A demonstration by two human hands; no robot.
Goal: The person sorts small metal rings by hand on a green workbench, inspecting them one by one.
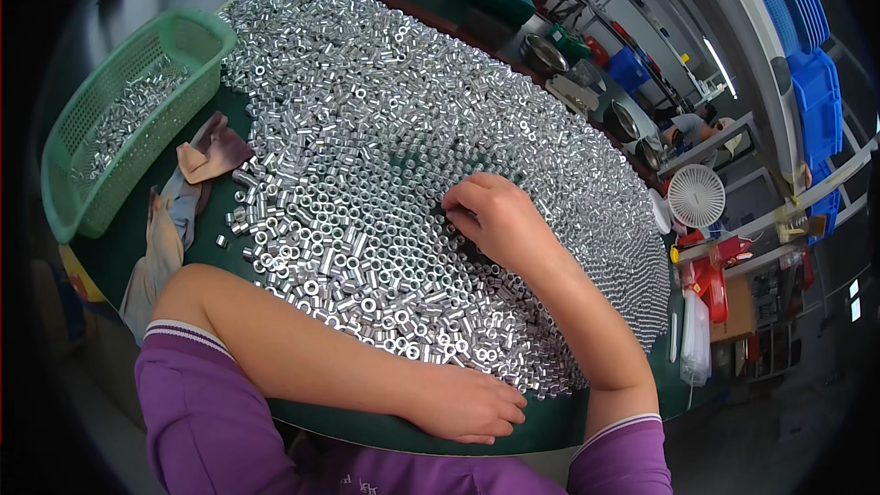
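Note:
A broad spread of small silvery metal sleeves (357,137) covers most of the green table. Many stand on end in close rows around the middle and at the right; others lie loose on their sides. Over the middle of the spread, my right hand (500,218) reaches down with thumb and fingers drawn together among the sleeves. Whatever is between its fingertips is hidden. My left hand (466,401) rests palm down by the near edge of the table, fingers loosely extended beside the nearest sleeves. It grips nothing that I can see.
At the left stands a green plastic basket (69,151) with more sleeves inside. A crumpled cloth (174,211) lies beside it. Farther right are a white round fan (696,195), a clear plastic bag (696,339) and stacked blue trays (814,101). People work in the background.

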